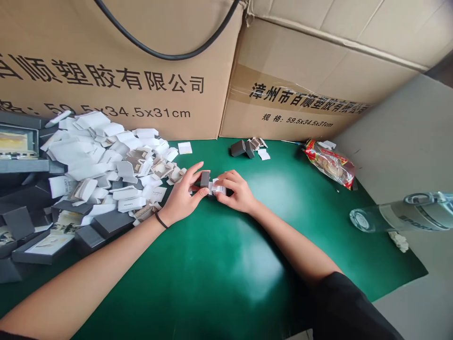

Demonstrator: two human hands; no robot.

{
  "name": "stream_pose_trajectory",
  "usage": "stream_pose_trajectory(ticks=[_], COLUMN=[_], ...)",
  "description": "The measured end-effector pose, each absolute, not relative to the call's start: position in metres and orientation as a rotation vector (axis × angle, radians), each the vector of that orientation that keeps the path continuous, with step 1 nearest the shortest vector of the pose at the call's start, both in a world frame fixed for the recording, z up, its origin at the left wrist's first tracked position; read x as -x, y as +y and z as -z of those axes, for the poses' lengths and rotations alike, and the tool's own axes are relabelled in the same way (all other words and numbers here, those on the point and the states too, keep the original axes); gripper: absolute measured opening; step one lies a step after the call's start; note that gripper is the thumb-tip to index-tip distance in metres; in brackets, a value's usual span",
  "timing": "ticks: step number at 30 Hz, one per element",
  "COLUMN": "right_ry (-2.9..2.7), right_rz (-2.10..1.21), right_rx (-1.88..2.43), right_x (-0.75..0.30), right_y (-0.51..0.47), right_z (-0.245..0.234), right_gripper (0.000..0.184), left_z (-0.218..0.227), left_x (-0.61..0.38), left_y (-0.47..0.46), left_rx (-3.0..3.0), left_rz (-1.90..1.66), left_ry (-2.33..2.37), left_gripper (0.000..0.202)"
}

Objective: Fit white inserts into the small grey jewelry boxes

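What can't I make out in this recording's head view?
Head view:
Dark box: partly hidden by the left hand.
White piece: partly covered by the right hand.
Bottle: one end cut off by the right edge.
Pile of white pieces: most print too small.

Green tabletop (191, 274) bears white card pieces (126, 171); dark boxes (112, 222); a red packet (331, 165)

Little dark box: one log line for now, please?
left hand: holding dark box | right hand: touching white piece | white pile: left
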State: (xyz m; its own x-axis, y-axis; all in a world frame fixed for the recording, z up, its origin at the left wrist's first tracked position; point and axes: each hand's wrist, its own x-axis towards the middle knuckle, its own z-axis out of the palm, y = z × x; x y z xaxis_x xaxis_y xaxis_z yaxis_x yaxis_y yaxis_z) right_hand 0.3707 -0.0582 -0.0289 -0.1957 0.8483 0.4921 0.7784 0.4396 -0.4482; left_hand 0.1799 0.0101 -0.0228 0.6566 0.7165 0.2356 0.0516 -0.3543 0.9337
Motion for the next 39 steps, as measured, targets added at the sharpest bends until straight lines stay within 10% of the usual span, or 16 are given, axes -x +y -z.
stream_pose_trajectory(ticks=[39], right_ry=[-2.069], right_rz=[-0.23], right_rx=[1.344], right_x=[-0.371], right_y=[-0.062], right_z=[0.029], right_gripper=[0.021], left_z=[0.023], left_x=[-0.179], left_y=[0.008], left_rx=[-2.054], left_rz=[-0.693], left_ry=[0.604], left_gripper=[0.063])
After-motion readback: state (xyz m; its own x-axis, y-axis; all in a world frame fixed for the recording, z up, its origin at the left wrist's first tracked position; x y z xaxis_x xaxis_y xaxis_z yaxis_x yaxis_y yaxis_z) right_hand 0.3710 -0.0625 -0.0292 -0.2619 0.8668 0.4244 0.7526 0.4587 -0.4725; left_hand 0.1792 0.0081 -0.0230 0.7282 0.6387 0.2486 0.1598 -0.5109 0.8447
